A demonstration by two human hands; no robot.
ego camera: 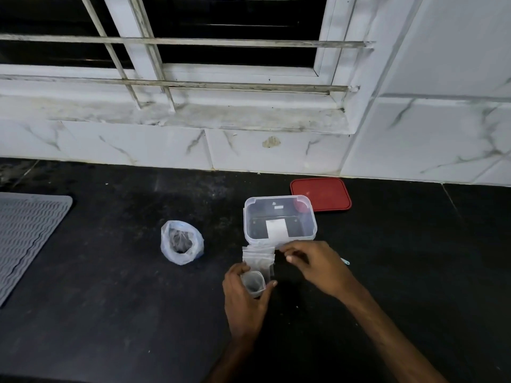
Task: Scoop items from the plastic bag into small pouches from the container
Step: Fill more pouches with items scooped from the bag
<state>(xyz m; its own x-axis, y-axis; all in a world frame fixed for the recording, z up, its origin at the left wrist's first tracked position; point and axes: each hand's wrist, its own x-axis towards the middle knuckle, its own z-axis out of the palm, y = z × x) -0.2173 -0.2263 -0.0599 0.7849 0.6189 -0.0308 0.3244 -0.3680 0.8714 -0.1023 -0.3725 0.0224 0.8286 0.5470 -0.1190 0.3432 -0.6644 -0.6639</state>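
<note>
On the black counter [110,299] the person's left hand [244,302] grasps a small open pouch [253,283], thumb on one side and fingers curled round the other, its mouth held wide and facing up; something dark shows at the bottom of it. Just behind that, touching it, a little stack of flat clear pouches [258,255] lies on the counter, its far edge up against the front wall of the clear container [279,219]; the container stands open, with a white slip of paper [276,228] on its floor. The right hand [318,264] hangs over the near right corner of the container, fingers curled in toward the top edge of the stack; from here I cannot tell whether they pinch a pouch or merely touch it. The plastic bag [181,241] sits well to the left of the hands, upright, mouth open, dark bits inside. A red lid [320,193] lies flat behind the container on the right, near the marbled wall tiles [138,145]; a small teal thing [345,261] peeks out beside the right hand, too small to name; a grey ribbed mat [27,230] lies at the far left.
</note>
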